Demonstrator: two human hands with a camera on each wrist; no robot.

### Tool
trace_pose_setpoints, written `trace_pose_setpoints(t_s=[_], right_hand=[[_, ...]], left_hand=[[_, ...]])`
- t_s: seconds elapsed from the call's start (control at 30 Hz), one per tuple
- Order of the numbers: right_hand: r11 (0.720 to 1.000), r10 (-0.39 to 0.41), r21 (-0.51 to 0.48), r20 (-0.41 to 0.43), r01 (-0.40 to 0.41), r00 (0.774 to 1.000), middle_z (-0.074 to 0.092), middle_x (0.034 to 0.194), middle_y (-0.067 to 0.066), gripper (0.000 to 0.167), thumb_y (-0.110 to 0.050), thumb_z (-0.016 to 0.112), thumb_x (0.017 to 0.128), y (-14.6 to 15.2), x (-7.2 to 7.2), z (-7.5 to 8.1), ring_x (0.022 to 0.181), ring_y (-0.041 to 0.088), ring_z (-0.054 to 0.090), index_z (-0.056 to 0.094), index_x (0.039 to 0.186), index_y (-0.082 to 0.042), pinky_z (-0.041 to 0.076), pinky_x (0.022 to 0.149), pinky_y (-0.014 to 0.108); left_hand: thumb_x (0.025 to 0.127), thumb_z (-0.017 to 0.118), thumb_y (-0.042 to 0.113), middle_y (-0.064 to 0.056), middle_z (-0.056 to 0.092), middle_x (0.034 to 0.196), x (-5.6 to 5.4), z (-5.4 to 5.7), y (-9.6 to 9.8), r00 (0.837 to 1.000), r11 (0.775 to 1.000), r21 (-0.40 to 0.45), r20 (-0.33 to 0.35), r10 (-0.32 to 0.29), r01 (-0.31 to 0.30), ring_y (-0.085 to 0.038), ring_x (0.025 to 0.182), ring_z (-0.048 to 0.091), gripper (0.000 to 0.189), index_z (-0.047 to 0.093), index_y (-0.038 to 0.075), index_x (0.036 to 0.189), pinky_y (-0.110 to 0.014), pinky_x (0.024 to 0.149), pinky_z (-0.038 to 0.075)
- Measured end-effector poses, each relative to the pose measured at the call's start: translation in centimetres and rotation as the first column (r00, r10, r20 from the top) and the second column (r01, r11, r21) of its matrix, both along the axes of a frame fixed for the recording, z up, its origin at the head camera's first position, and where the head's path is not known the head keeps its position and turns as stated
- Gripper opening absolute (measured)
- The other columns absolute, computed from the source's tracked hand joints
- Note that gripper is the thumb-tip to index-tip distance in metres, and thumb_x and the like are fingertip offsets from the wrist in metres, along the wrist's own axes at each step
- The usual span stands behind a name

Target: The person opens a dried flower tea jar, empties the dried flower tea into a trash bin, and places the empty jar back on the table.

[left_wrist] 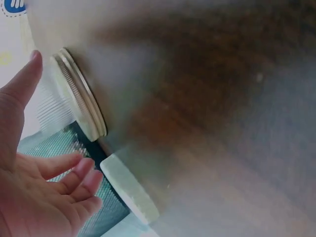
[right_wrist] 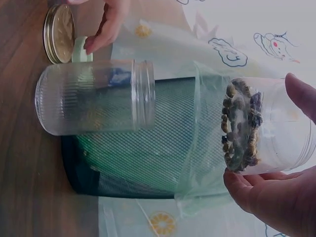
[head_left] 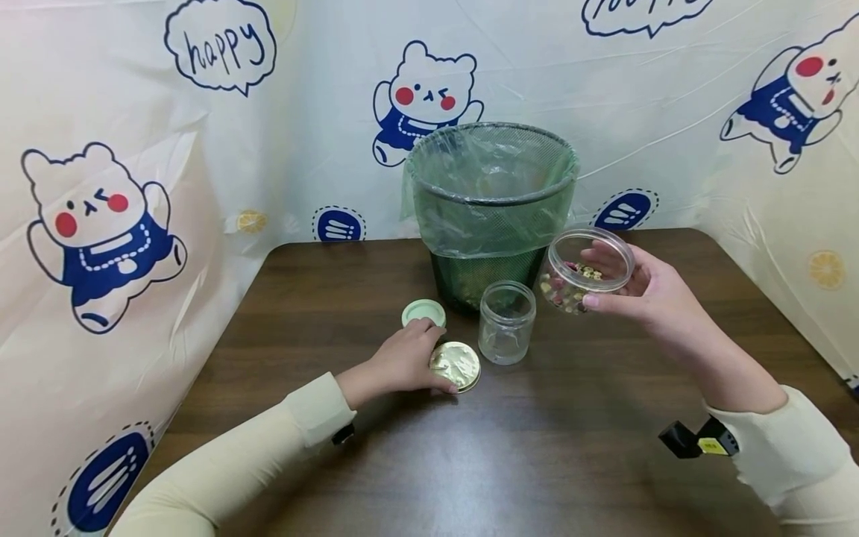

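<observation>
My right hand [head_left: 647, 287] grips a clear plastic jar [right_wrist: 276, 123] raised above the table and tilted. Inside it lie dried flower buds and bits [right_wrist: 241, 126], brown and yellow with some pink. Below and to the left, a ribbed clear glass jar [head_left: 506, 328] stands upright without a lid. My left hand [head_left: 411, 356] is low over the table beside a gold metal lid [head_left: 458, 365]. In the left wrist view its thumb and fingers are spread, with a gap to the gold lid [left_wrist: 79, 94]. A pale green lid [head_left: 423, 309] lies just beyond the fingers.
A dark mesh wastebasket [head_left: 463, 280] lined with a green plastic bag [head_left: 493, 220] stands at the back of the brown wooden table [head_left: 483, 455]. Behind it hangs a pale curtain [head_left: 322, 134] printed with cartoon bears.
</observation>
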State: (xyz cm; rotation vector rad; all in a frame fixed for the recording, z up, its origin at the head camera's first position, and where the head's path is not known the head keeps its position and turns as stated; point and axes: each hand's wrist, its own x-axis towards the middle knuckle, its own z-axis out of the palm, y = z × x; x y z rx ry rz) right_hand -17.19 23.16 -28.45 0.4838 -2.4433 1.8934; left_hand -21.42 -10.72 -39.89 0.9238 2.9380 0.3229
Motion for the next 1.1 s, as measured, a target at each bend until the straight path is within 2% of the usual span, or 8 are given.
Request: trace_pose_setpoints(t_s=[0.2,0.33,0.43,0.53,0.67,0.87,0.93,1.1], right_hand=[[0.996,-0.020,-0.090,-0.009,0.019,1.000,0.056,0.130,0.003,0.059,0.005,0.068,0.086,0.8,-0.7,0.4,0.111,0.009,0.057,0.045,0.140,-0.003,0.045,0.086,0.016],[0.992,-0.032,-0.123,-0.026,0.029,0.999,0.059,0.126,0.002,0.055,0.008,0.068,0.085,1.5,-1.1,0.8,0.108,0.010,0.058,0.050,0.135,-0.006,0.047,0.083,0.016],[0.991,-0.038,-0.125,-0.021,0.035,0.999,0.059,0.126,-0.001,0.054,0.008,0.067,0.086,2.0,-1.6,1.4,0.109,0.008,0.056,0.051,0.135,-0.010,0.047,0.082,0.015],[0.992,-0.055,-0.114,-0.007,0.054,0.998,0.058,0.126,-0.003,0.055,0.006,0.067,0.087,2.5,-2.0,2.0,0.111,0.007,0.055,0.048,0.135,-0.012,0.046,0.083,0.014],[0.994,-0.082,-0.078,0.003,0.082,0.997,0.057,0.126,-0.004,0.054,0.001,0.067,0.089,3.0,-2.5,3.0,0.110,0.007,0.055,0.045,0.138,-0.010,0.045,0.083,0.014],[0.994,-0.100,-0.052,0.004,0.100,0.995,0.056,0.129,-0.004,0.055,-0.004,0.066,0.091,3.6,-3.4,4.5,0.114,0.009,0.052,0.043,0.140,-0.011,0.043,0.086,0.014],[0.992,-0.123,-0.009,-0.008,0.123,0.992,0.055,0.130,-0.004,0.056,-0.006,0.067,0.091,3.7,-3.7,4.9,0.117,0.010,0.050,0.043,0.142,-0.012,0.042,0.089,0.015],[0.983,-0.161,0.086,-0.003,0.161,0.987,0.050,0.136,-0.003,0.057,-0.014,0.065,0.094,4.0,-4.4,6.1,0.127,0.016,0.041,0.041,0.145,-0.015,0.030,0.106,0.024]], left_hand=[[0.067,0.082,0.058,-0.012,0.051,0.130,-0.5,1.5,-0.5,1.000,0.994,0.108,0.003,0.009,-0.009,-0.026,0.120,0.047,0.093,0.052,0.001,0.134,-0.040,0.097,0.043],[0.070,0.081,0.057,-0.011,0.049,0.134,-0.9,2.8,-1.0,0.999,0.976,0.213,-0.001,0.048,-0.046,-0.026,0.123,0.045,0.092,0.049,0.002,0.137,-0.042,0.099,0.042],[0.072,0.079,0.056,-0.011,0.047,0.137,-1.3,3.9,-1.3,0.997,0.945,0.319,-0.010,0.080,-0.073,-0.025,0.126,0.043,0.092,0.046,0.004,0.140,-0.043,0.101,0.040],[0.076,0.079,0.052,-0.011,0.045,0.140,-1.8,5.2,-1.7,0.994,0.904,0.421,-0.034,0.101,-0.077,-0.025,0.130,0.041,0.089,0.043,0.003,0.142,-0.043,0.105,0.036],[0.080,0.078,0.045,-0.014,0.043,0.144,-2.5,6.9,-2.3,0.990,0.859,0.506,-0.062,0.130,-0.082,-0.027,0.132,0.039,0.085,0.041,0.001,0.143,-0.043,0.107,0.033],[0.087,0.070,0.047,-0.013,0.038,0.150,-3.6,9.1,-2.9,0.984,0.798,0.585,-0.001,0.177,-0.143,-0.026,0.138,0.033,0.083,0.035,0.004,0.149,-0.046,0.109,0.029],[0.089,0.066,0.049,-0.013,0.036,0.151,-4.0,9.6,-2.9,0.983,0.781,0.605,0.011,0.185,-0.154,-0.025,0.138,0.032,0.082,0.033,0.005,0.150,-0.046,0.110,0.028],[0.092,0.059,0.053,-0.008,0.031,0.154,-5.4,10.3,-2.7,0.981,0.731,0.659,0.050,0.190,-0.175,-0.021,0.140,0.029,0.082,0.027,0.008,0.153,-0.043,0.110,0.028]])
